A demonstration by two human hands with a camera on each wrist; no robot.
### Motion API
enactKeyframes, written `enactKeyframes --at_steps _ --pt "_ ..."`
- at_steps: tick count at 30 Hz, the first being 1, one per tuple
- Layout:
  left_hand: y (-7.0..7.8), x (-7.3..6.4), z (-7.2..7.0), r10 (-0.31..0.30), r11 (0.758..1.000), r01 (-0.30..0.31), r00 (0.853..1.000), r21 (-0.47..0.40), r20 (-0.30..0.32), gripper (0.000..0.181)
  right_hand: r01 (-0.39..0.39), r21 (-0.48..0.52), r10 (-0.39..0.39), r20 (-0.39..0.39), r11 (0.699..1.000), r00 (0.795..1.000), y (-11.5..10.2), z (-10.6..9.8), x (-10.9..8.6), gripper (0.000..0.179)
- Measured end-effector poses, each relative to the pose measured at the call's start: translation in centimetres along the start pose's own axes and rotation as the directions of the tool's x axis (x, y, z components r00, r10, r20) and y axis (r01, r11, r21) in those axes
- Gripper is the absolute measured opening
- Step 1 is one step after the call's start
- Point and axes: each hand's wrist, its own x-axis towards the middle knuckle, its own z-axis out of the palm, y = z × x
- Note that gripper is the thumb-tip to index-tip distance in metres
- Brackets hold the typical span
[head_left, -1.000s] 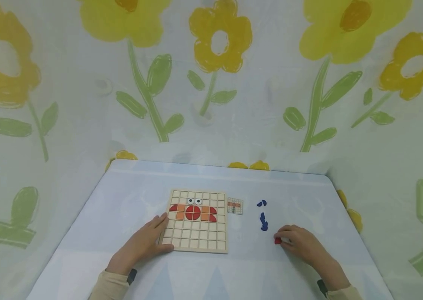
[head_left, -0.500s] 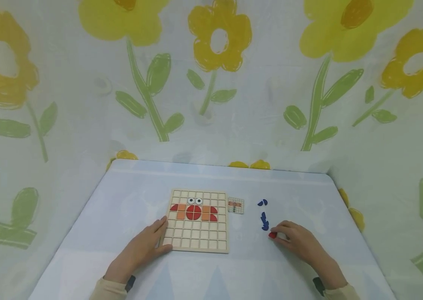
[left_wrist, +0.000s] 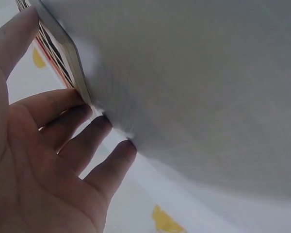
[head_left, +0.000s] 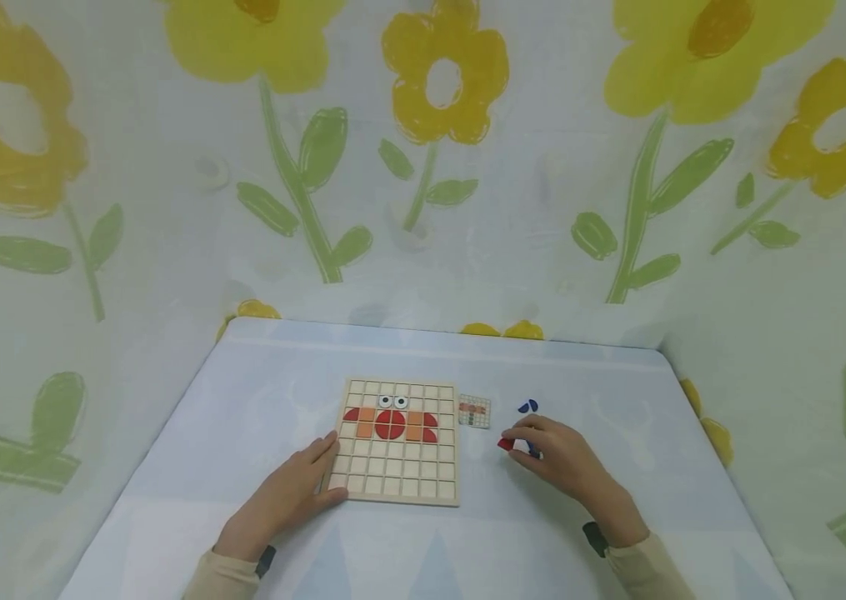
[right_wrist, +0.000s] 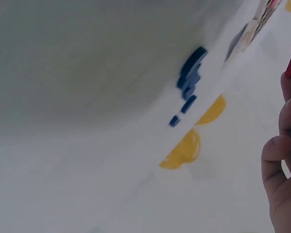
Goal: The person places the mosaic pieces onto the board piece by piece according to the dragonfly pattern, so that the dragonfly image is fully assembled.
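The board (head_left: 396,468) is lying flat on the table (head_left: 302,367), slightly left of midway between the left and right edges and well apart from the far edge. The left hand (head_left: 283,500) is resting open against the board's left rim, fingers extended, thumb at the near left corner; it is apparently steadying without gripping. The right hand (head_left: 559,458) is pinching the red piece (head_left: 505,444) between thumb and fingertip, on the side of the board facing the table's right edge. The fingertips are covering part of this piece, so its full outline cannot be told.

Slip: the pinch is bearing on a small area; uneven pressure may be causing rotation or a drop.

Disturbance: the right hand is partly hiding the nearer blue pieces (head_left: 535,450). A low wrist would be scattering them toward the table's right edge, or pushing the card (head_left: 474,412) against the board's right rim.

Board shift: only the left side is being steadied. Sideways force on the opposite rim would be turning the board, possibly unseating the eye pieces (head_left: 393,402) and the red circle (head_left: 390,425).
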Motion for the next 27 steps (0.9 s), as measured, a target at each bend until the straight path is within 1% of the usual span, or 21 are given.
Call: enactKeyframes --at_steps 4,7,12,17,22,27 --pt "0.0 0.1 0.1 -0.008 1.0 0.008 1.0 -0.012 0.011 0.085 0.042 0.022 -0.041 -0.023 0.999 0.999 -0.7 0.6 1.3 0.035" --pt "-0.1 0.2 0.1 -0.014 1.0 0.014 1.0 0.002 0.014 0.085 0.054 0.039 -0.053 -0.036 0.998 0.998 -1.3 1.1 2.5 0.036" --pt "-0.1 0.2 -0.1 -0.006 1.0 0.006 1.0 0.006 0.006 0.085 0.099 0.059 -0.094 -0.074 0.993 0.993 -2.5 2.1 4.6 0.039" --pt "0.1 0.3 -0.2 0.006 1.0 -0.006 1.0 0.003 -0.003 0.084 0.144 0.084 -0.134 -0.112 0.986 0.985 -4.3 3.1 6.9 0.037" --pt "0.2 0.3 -0.3 0.006 1.0 -0.006 1.0 -0.012 -0.007 0.084 0.177 0.135 -0.163 -0.107 0.975 0.981 -6.4 3.9 9.4 0.033" --pt "0.2 0.1 -0.3 0.001 1.0 -0.001 1.0 -0.014 0.001 0.084 0.206 0.132 -0.197 -0.08 0.969 0.977 -8.2 4.7 11.6 0.031"
